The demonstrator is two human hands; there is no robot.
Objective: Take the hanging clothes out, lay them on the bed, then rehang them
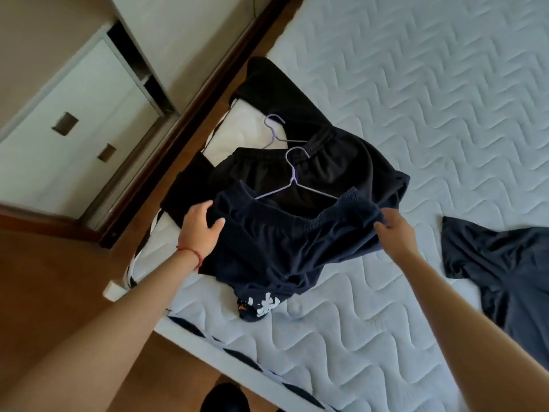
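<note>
- Standing by the bed here: the pale blue quilted mattress (416,114) has its near-left edge running diagonally, and the clothes are all bunched up against that edge and the corner.
- The person's holding a pair of dark navy shorts with an elastic waistband (279,242) over that corner. The lower part, with a white print, droops onto the mattress close to the edge.
- Left hand (200,228) grips the left end of the waistband, thumb on top and fingers curled round the fabric. There's a thin red string bracelet (190,253) on that wrist.
- Right hand (395,233) pinches the right end of the waistband, fingers tucked into the cloth, so can't really tell how they lie.
- Just behind the navy pair lie black elastic-waist shorts (326,171) with a thin lilac wire hanger (292,179) on top. A second lilac hanger (274,129) pokes out from under more black clothing further back.
- Another dark navy garment (499,263) lies crumpled on the right, well apart from the pile.
- Plenty of bare mattress beyond and to the right of the pile.
- Left of the bed there's a strip of brown wooden floor (44,278), then a white cabinet with recessed handles (74,129). Can't see anything inside it.
</note>
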